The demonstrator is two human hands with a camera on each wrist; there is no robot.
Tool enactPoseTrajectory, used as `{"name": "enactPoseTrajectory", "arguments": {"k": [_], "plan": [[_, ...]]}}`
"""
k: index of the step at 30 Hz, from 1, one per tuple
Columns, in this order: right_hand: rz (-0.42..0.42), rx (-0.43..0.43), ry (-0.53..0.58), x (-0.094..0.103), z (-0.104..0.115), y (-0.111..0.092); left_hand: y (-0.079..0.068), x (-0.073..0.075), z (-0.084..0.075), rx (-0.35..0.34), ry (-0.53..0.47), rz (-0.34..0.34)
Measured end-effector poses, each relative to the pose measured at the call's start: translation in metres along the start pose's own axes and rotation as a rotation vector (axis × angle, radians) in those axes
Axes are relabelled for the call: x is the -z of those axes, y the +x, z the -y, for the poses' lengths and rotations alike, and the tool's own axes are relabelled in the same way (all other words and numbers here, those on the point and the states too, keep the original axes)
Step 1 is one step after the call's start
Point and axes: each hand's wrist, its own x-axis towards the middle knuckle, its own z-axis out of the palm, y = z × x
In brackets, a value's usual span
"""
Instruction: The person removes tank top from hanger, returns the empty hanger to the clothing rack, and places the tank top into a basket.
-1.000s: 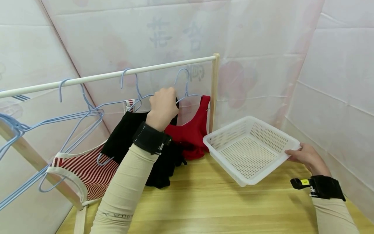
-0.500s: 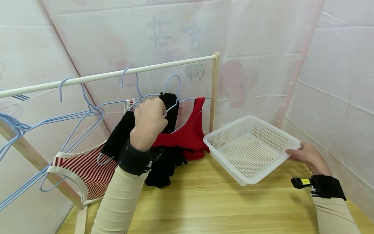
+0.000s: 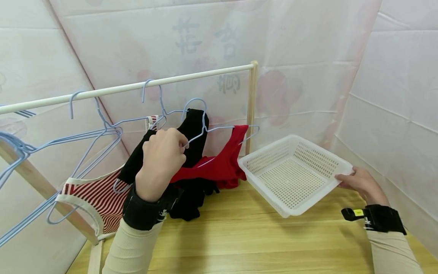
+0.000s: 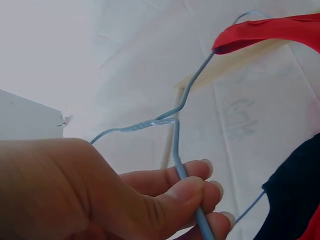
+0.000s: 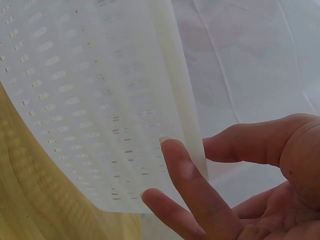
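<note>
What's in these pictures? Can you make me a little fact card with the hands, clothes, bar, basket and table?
Left grip: pinches a blue hanger
Right grip: holds the basket by its rim
Red top: on the pinched hanger, whose hook is off the bar
Striped top: hung from the bar, left of the black clothing
Black clothing: also hung from the bar
Basket: white, full of little holes
Table: yellowish, wood-look
</note>
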Motion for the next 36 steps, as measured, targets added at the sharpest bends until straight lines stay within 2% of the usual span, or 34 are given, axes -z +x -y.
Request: {"name": "enactPoseTrajectory", "arguments": {"k": [6, 10, 24, 31, 36], "plan": [[-0.003, 0.0, 0.0, 0.003, 0.0, 0.001, -0.015, 0.006, 0.0, -0.011, -0.01, 0.024], [-0.003, 0.009, 0.01, 0.004, 0.0, 0.002, -0.022, 0.003, 0.0, -0.02, -0.02, 0.042], [-0.007, 0.029, 0.03, 0.002, 0.0, 0.001, -0.036, -0.032, 0.003, -0.023, -0.074, 0.034], [-0.008, 0.017, 0.023, 0.0, 0.001, 0.0, -0.051, -0.043, 0.008, 0.018, -0.112, 0.03], [-0.007, -0.015, 0.02, 0.0, 0.002, 0.0, -0.063, -0.049, 0.013, 0.04, -0.138, 0.001]]}}
